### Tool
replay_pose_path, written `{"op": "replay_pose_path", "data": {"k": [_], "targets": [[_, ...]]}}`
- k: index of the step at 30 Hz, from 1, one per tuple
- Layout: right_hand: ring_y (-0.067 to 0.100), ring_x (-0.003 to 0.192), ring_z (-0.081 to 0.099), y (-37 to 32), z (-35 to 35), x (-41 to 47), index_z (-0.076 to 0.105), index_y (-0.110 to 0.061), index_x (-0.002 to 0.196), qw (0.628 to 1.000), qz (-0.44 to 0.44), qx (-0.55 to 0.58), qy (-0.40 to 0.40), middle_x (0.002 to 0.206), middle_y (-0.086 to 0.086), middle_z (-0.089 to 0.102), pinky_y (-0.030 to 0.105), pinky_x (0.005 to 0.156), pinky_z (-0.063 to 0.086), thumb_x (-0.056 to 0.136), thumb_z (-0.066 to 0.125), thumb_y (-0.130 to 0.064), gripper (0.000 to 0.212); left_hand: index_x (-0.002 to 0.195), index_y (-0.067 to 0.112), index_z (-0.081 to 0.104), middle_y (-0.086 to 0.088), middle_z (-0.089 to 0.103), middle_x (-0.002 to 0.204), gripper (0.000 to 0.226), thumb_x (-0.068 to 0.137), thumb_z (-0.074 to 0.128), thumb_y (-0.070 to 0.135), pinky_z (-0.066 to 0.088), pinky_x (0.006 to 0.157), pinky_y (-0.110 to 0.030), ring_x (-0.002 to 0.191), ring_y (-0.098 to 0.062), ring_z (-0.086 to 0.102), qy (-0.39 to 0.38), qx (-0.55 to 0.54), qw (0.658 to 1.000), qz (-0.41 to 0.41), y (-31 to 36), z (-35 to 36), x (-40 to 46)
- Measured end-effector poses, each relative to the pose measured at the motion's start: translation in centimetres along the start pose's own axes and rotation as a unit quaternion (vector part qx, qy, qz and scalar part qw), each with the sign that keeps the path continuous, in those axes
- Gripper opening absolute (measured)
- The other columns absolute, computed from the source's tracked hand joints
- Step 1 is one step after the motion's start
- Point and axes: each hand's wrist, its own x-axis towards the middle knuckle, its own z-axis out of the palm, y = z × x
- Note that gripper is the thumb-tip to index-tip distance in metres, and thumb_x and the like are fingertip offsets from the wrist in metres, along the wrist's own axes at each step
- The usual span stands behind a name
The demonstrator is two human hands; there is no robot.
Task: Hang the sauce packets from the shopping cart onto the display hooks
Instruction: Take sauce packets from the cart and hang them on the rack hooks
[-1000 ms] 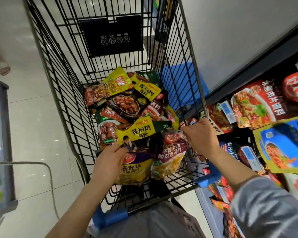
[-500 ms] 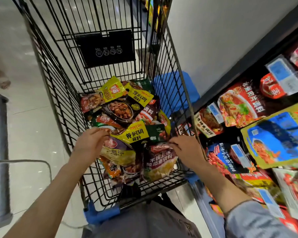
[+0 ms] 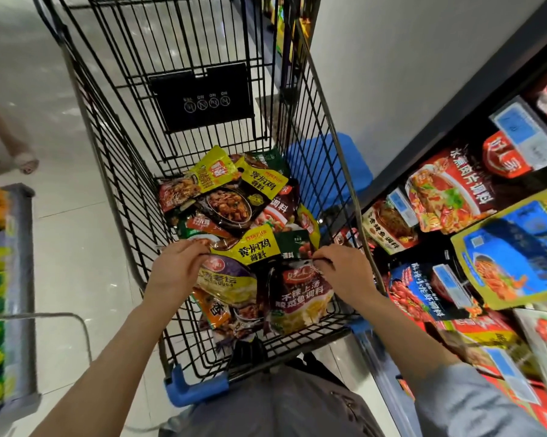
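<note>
Packets lie heaped in the cart (image 3: 120, 171); the left hand (image 3: 176, 272) pinches a purple-yellow packet's (image 3: 226, 279) top edge, the right hand (image 3: 344, 272) a dark red one's (image 3: 300, 298), both hanging lengthwise, display hooks (image 3: 473, 216) nearer the right.

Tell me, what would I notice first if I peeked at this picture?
You would first spot the heap of bright sauce packets piled in the black wire shopping cart in the middle. Near its close end, the left hand pinches a purple and yellow packet, and the right hand pinches a dark red packet. On the right, more colourful packets hang on the display.
</note>
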Motion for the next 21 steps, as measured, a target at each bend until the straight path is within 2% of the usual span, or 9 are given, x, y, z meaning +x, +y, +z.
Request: {"op": "replay_pose_path", "data": {"k": [5,8,10,12,14,17,18,21], "targets": [[0.012,0.092,0.06,0.4,-1.2,-1.3,0.069,-0.021,0.102,0.999,0.017,0.03,-0.02,0.098,-0.007,0.067,0.021,0.076,0.042,0.093,0.056,-0.024,0.016,0.085,0.005,0.071,-0.01,0.068,0.08,0.017,0.076,0.059,0.012,0.053,0.06,-0.033,0.068,-0.03,0.066,0.001,0.014,0.998,0.06,0.8,-0.4,0.1],[0.014,0.085,0.063,0.1,-3.4,-2.0,0.071,-0.018,0.1,0.999,-0.023,0.017,0.025,0.093,-0.004,0.07,0.025,0.077,0.046,0.091,0.059,-0.022,0.016,0.085,0.004,0.071,-0.008,0.066,0.075,0.026,0.083,0.051,0.021,0.05,0.056,-0.028,0.064,-0.027,0.065,0.013,0.026,0.993,0.118,2.0,-0.6,0.5],[0.016,0.079,0.065,0.0,-5.2,-2.6,0.072,-0.017,0.097,0.996,-0.054,-0.002,0.066,0.087,-0.003,0.071,0.03,0.076,0.049,0.088,0.062,-0.02,0.013,0.087,0.002,0.071,-0.009,0.064,0.073,0.035,0.085,0.044,0.024,0.05,0.055,-0.03,0.064,-0.029,0.064,0.025,0.032,0.99,0.139,3.1,-1.1,1.1],[0.016,0.079,0.065,-0.1,-7.1,-3.3,0.072,-0.017,0.096,0.994,-0.048,0.004,0.099,0.087,-0.004,0.072,0.03,0.075,0.048,0.088,0.063,-0.019,0.013,0.089,0.002,0.071,-0.01,0.064,0.074,0.035,0.085,0.043,0.022,0.049,0.056,-0.033,0.065,-0.03,0.063,0.048,0.036,0.987,0.152,4.6,-2.2,1.8],[0.016,0.081,0.063,-0.5,-9.2,-3.9,0.072,-0.016,0.095,0.991,-0.029,0.02,0.131,0.088,-0.003,0.071,0.027,0.074,0.045,0.088,0.063,-0.02,0.012,0.089,0.0,0.071,-0.012,0.065,0.076,0.03,0.083,0.047,0.017,0.049,0.057,-0.034,0.067,-0.031,0.063,0.077,0.043,0.98,0.177,6.4,-3.7,2.6],[0.017,0.079,0.062,-0.9,-12.6,-4.2,0.072,-0.013,0.087,0.972,-0.047,0.014,0.231,0.085,0.0,0.071,0.017,0.073,0.035,0.085,0.062,-0.023,0.014,0.092,0.001,0.071,-0.013,0.068,0.082,0.019,0.08,0.059,0.011,0.051,0.064,-0.038,0.073,-0.031,0.065,0.113,0.046,0.971,0.208,9.3,-5.8,3.7],[0.015,0.08,0.061,-1.1,-14.0,-4.3,0.071,-0.014,0.085,0.968,-0.047,0.029,0.244,0.084,-0.001,0.07,0.017,0.074,0.036,0.084,0.059,-0.026,0.017,0.093,0.001,0.071,-0.014,0.068,0.084,0.018,0.079,0.063,0.01,0.052,0.066,-0.039,0.074,-0.031,0.065,0.125,0.045,0.967,0.217,10.2,-6.5,4.1],[0.018,0.083,0.063,-1.7,-18.0,-4.8,0.07,-0.018,0.085,0.965,-0.055,0.028,0.254,0.086,-0.002,0.07,0.032,0.078,0.047,0.083,0.054,-0.034,0.023,0.093,0.001,0.071,-0.014,0.068,0.085,0.017,0.076,0.071,0.003,0.051,0.069,-0.041,0.076,-0.03,0.064,0.157,0.049,0.954,0.252,13.1,-8.6,5.4]]}}
